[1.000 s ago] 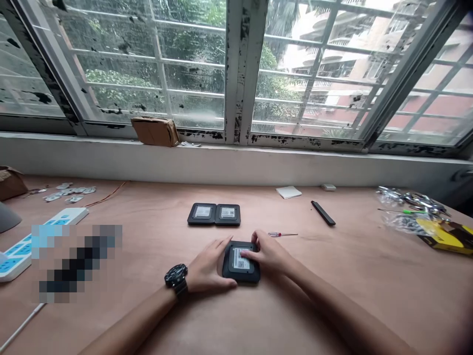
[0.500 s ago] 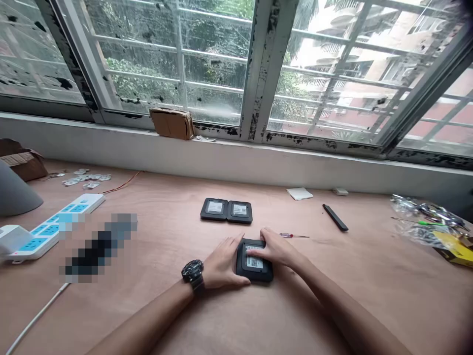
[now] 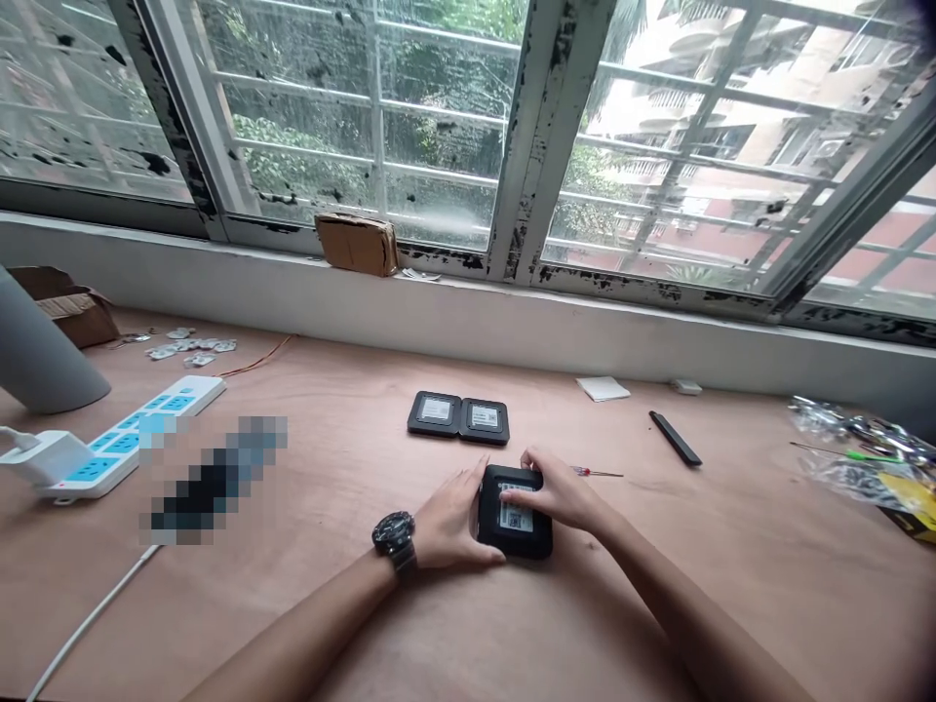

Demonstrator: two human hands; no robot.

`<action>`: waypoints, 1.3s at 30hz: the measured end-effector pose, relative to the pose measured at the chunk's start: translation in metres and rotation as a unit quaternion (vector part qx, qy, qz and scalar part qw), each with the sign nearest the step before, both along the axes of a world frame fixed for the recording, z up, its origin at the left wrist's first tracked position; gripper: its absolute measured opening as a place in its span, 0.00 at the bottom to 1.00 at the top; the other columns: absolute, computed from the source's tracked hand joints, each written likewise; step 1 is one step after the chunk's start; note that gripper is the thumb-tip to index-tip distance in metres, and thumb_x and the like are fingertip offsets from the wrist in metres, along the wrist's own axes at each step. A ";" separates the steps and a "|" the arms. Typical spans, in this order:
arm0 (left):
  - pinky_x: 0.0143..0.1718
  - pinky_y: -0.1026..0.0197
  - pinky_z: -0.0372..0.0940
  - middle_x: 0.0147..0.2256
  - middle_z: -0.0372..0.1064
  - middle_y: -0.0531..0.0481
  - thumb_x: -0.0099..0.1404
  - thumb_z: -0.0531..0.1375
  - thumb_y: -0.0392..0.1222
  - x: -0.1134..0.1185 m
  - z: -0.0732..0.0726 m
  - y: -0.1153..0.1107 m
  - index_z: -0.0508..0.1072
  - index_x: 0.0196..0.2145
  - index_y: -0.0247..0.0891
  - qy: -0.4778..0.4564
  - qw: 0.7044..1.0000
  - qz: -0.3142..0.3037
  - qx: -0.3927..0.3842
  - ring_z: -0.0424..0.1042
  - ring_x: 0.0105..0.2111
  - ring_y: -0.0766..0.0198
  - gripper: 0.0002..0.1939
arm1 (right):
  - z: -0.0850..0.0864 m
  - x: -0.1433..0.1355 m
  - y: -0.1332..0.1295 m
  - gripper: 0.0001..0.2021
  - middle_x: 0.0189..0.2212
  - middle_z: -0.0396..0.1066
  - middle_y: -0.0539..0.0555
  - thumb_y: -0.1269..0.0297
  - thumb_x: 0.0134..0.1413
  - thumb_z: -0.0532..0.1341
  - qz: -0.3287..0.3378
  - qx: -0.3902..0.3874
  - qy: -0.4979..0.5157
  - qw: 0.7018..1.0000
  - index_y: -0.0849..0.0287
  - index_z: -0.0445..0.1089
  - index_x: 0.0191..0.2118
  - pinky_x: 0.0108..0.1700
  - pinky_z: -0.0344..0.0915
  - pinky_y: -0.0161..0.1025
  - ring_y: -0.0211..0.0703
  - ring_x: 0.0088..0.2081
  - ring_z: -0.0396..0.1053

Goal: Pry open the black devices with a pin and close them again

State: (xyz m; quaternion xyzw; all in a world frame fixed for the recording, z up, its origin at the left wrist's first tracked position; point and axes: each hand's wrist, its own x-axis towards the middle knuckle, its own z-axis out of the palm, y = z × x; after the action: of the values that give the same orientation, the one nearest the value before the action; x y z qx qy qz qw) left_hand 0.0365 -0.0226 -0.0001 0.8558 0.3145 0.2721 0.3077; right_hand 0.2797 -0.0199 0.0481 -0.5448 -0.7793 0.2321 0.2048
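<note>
A black square device (image 3: 526,538) with rounded corners and a white printed label lies between my two hands, near the middle of the wooden table. My left hand (image 3: 454,522), with a black watch on its wrist, is curved around the device's left side, fingers at the far corner and thumb at the near edge. On the right, my right hand (image 3: 560,492) grips the far right part, its thumb pressed on the label. Farther back, two similar black labelled devices (image 3: 459,436) lie side by side, touching. A small screwdriver (image 3: 600,473) lies just past my right hand.
A black bar (image 3: 674,438) and white paper (image 3: 604,388) lie at the back right. Plastic bags (image 3: 840,478) sit at the far right. A power strip (image 3: 157,419), a pixelated object (image 3: 219,478) with a white cable, and a grey cylindrical object (image 3: 48,351) occupy the left.
The whole view has shifted, so the scene sits farther right in the picture. Both hands keep their hold, and the device's top shows at a slightly different angle.
</note>
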 end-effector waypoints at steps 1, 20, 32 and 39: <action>0.66 0.40 0.55 0.67 0.54 0.34 0.46 0.77 0.53 0.000 0.001 0.000 0.40 0.73 0.39 -0.001 1.000 -0.002 0.004 0.57 0.66 0.37 0.69 | 0.003 0.000 -0.001 0.24 0.35 0.69 0.50 0.40 0.53 0.67 0.013 -0.023 0.024 0.999 0.55 0.62 0.36 0.34 0.62 0.38 0.45 0.35 0.67; 0.64 0.38 0.60 0.57 0.71 0.41 0.70 0.61 0.58 -0.049 0.006 -0.063 0.59 0.67 0.41 0.183 0.944 0.199 0.187 0.72 0.56 0.46 0.34 | 0.033 0.085 -0.032 0.06 0.52 0.72 0.56 0.61 0.68 0.59 0.142 0.193 -0.073 0.968 0.49 0.73 0.41 0.52 0.69 0.52 0.54 0.54 0.69; 0.64 0.43 0.62 0.59 0.70 0.41 0.76 0.56 0.45 -0.043 -0.006 -0.052 0.57 0.68 0.37 0.164 0.946 0.141 0.241 0.72 0.57 0.51 0.27 | -0.039 0.114 -0.050 0.09 0.61 0.65 0.57 0.71 0.64 0.57 0.113 0.110 -0.020 0.987 0.54 0.74 0.35 0.54 0.71 0.45 0.53 0.59 0.69; 0.66 0.45 0.60 0.61 0.69 0.44 0.76 0.55 0.46 -0.062 -0.001 -0.047 0.57 0.70 0.42 0.186 0.947 0.117 0.233 0.71 0.58 0.52 0.28 | -0.050 0.112 -0.048 0.09 0.51 0.72 0.57 0.71 0.63 0.58 0.062 0.165 -0.027 0.984 0.50 0.74 0.39 0.49 0.72 0.53 0.56 0.51 0.72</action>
State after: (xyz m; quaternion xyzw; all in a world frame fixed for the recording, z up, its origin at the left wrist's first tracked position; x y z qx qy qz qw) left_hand -0.0251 -0.0698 -0.0011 0.8962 0.3918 0.2080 0.0015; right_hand 0.3921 -0.0676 -0.0022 -0.4602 -0.8444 0.0980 0.2560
